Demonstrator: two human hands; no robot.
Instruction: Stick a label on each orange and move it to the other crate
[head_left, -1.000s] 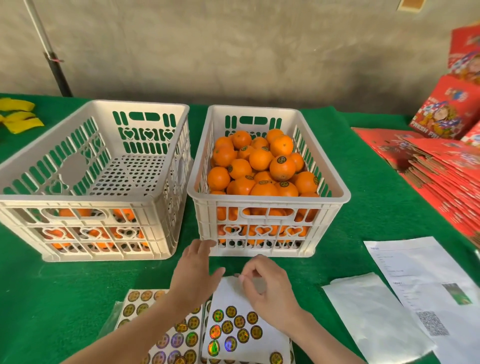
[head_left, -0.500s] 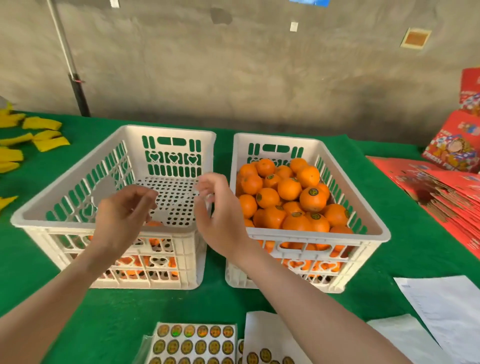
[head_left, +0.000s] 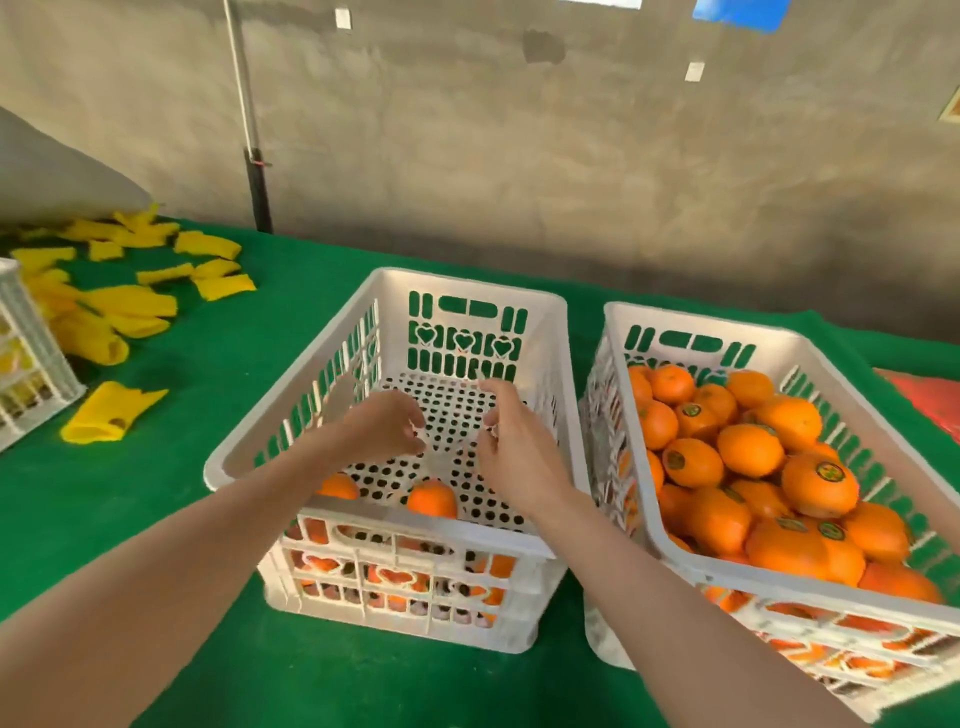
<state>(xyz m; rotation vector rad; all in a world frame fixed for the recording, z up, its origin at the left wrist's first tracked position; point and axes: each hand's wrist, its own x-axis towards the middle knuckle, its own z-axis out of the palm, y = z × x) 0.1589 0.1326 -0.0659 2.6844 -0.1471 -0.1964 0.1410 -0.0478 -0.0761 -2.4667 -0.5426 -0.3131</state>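
Over the left crate (head_left: 467, 285), the left hand (head_left: 387, 428) and right hand (head_left: 511, 452) hover half curled, hold unclear; oranges (head_left: 432, 499) lie against its near wall only.

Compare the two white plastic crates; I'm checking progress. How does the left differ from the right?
The left white plastic crate holds a few oranges at its near end; the right white plastic crate is heaped. Round labels show on several right-crate oranges, none visibly on the left's. The left hand and right hand hover over the left crate only. Both share the heart-cutout design.
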